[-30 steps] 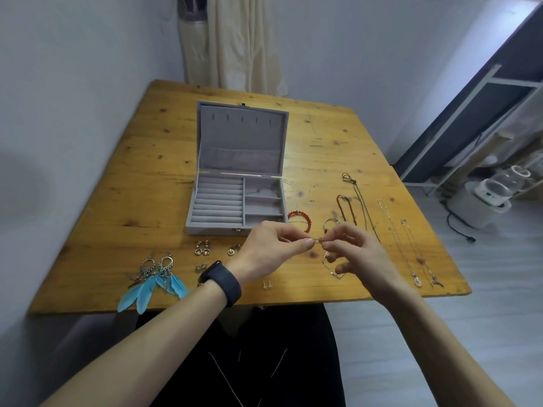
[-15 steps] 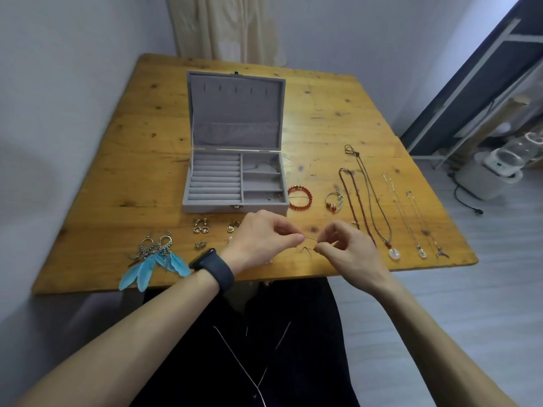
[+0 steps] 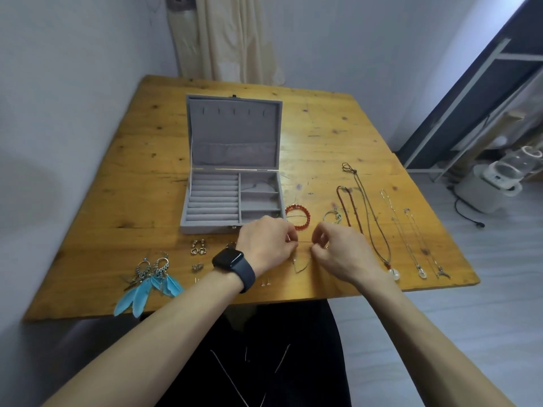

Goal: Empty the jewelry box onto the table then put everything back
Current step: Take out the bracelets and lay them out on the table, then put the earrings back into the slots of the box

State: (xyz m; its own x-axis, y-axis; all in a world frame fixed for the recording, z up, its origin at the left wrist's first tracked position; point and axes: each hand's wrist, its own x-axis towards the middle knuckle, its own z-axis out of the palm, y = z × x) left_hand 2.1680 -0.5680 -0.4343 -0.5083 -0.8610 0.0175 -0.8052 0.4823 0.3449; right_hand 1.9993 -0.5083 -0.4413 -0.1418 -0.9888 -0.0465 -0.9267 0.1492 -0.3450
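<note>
An open grey jewelry box (image 3: 232, 198) stands on the wooden table (image 3: 323, 136), lid upright. Just in front of its right corner, my left hand (image 3: 266, 245) and my right hand (image 3: 340, 251) each pinch one end of a thin chain (image 3: 302, 261), a short length taut between them and a loop hanging down to the table. A red bead bracelet (image 3: 299, 217) and a small pale bracelet (image 3: 333, 216) lie just beyond my fingers. Several necklaces (image 3: 370, 212) stretch out to the right. Blue feather earrings (image 3: 150, 279) and small earrings (image 3: 198, 247) lie at the left front.
A grey wall borders the table's left side and a cream curtain (image 3: 235, 39) hangs behind it. On the floor to the right stand a white appliance (image 3: 496, 183) with a black cord and a dark framed panel (image 3: 482, 92).
Both hands have kept pinching the thin chain and stayed in front of the box; the view has shifted while my head moved. The chain's loop now hangs between the hands.
</note>
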